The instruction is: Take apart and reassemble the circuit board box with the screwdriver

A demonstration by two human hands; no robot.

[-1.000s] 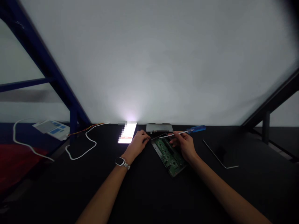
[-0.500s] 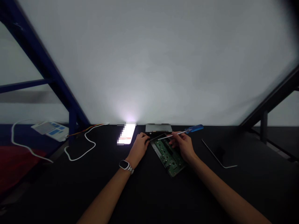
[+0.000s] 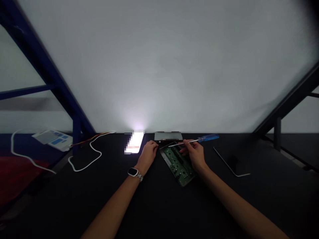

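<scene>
A green circuit board (image 3: 178, 164) in a metal frame lies slanted on the black table. My right hand (image 3: 195, 155) is closed around the metal shaft of a screwdriver (image 3: 208, 137), whose clear blue handle points right. The shaft crosses above the far end of the board, its tip pointing left towards the far left corner. My left hand (image 3: 148, 153) rests beside that corner with its fingers curled together. What these fingers hold, if anything, is too small and dark to make out.
A grey metal piece (image 3: 168, 136) stands against the wall behind the board. Left of my left hand is a lit phone (image 3: 135, 142). A white cable (image 3: 96, 156) and a printed card (image 3: 56, 139) lie further left. A thin bent metal strip (image 3: 225, 162) lies right.
The screwdriver has shifted slightly to the right. My left fingers have drawn a little back from the board's corner. The view has moved slightly.
</scene>
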